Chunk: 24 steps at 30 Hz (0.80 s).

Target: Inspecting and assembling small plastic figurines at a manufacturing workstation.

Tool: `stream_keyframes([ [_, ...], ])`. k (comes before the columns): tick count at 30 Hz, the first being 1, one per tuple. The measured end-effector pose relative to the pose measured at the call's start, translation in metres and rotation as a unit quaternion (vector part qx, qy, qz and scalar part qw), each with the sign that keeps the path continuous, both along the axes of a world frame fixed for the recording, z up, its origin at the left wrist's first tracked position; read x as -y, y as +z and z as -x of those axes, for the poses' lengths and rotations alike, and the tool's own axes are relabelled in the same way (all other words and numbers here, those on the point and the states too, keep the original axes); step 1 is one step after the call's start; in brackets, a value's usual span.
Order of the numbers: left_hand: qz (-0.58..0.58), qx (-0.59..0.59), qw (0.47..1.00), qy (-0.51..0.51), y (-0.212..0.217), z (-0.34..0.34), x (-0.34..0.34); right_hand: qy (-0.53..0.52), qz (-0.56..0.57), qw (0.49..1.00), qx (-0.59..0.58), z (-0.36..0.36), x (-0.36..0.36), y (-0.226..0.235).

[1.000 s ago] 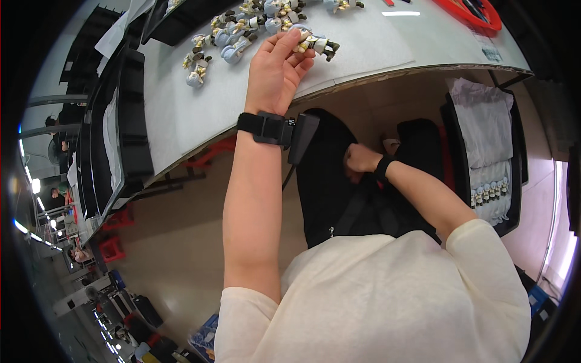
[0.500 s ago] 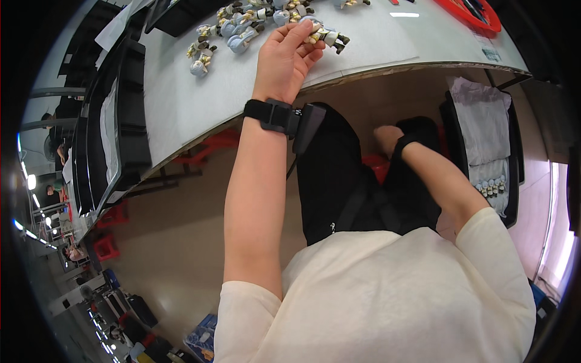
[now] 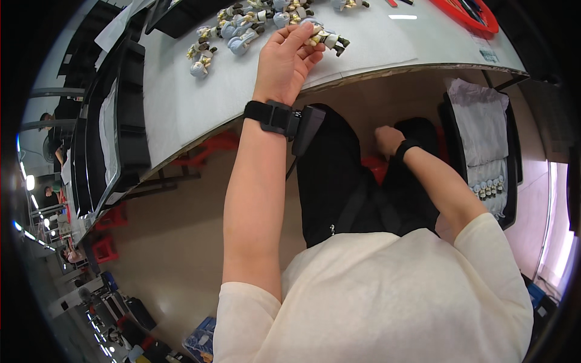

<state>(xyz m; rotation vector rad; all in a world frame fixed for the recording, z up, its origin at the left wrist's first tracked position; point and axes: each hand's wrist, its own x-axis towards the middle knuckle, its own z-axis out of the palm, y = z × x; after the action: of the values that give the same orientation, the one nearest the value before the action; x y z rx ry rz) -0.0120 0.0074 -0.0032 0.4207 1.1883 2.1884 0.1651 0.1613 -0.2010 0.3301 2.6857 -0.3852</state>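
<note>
My left hand (image 3: 287,63) is over the table's near edge, its thumb and fingers pinching a small painted figurine (image 3: 330,40). The figurine's dark boots point right, and my fingers partly cover its upper body. Left of and beyond that hand, a loose group of similar figurines with pale blue hair (image 3: 242,41) lies on a white sheet (image 3: 175,103). My right hand (image 3: 387,140) is low by my right knee, below the tabletop and away from the figurines. Its fingers are too hidden to show what they do.
A red tray (image 3: 466,21) with thin tools lies at the table's far right. To my right, a black crate (image 3: 513,151) holds white cloth and a row of figurines (image 3: 487,187). Black bins (image 3: 130,103) line the left side, and red stools (image 3: 106,248) stand below.
My right hand has shifted slightly near the knee. My left hand still pinches the figurine in almost the same spot.
</note>
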Motion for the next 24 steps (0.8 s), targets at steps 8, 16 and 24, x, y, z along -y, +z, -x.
stream_keyframes([
  [8, -0.002, 0.02, 1.0, -0.011, -0.003, 0.003, 0.0, -0.192, 0.532, 0.824, 0.024, 0.021, 0.07, 0.041],
  [16, -0.002, -0.005, 1.0, 0.001, 0.0, -0.003, 0.005, 0.07, -0.059, 0.996, 0.009, -0.021, 0.047, 0.023],
  [24, 0.004, 0.005, 1.0, 0.0, -0.001, 0.001, 0.008, 0.009, 0.284, 0.939, -0.195, 0.024, 0.021, 0.124],
])
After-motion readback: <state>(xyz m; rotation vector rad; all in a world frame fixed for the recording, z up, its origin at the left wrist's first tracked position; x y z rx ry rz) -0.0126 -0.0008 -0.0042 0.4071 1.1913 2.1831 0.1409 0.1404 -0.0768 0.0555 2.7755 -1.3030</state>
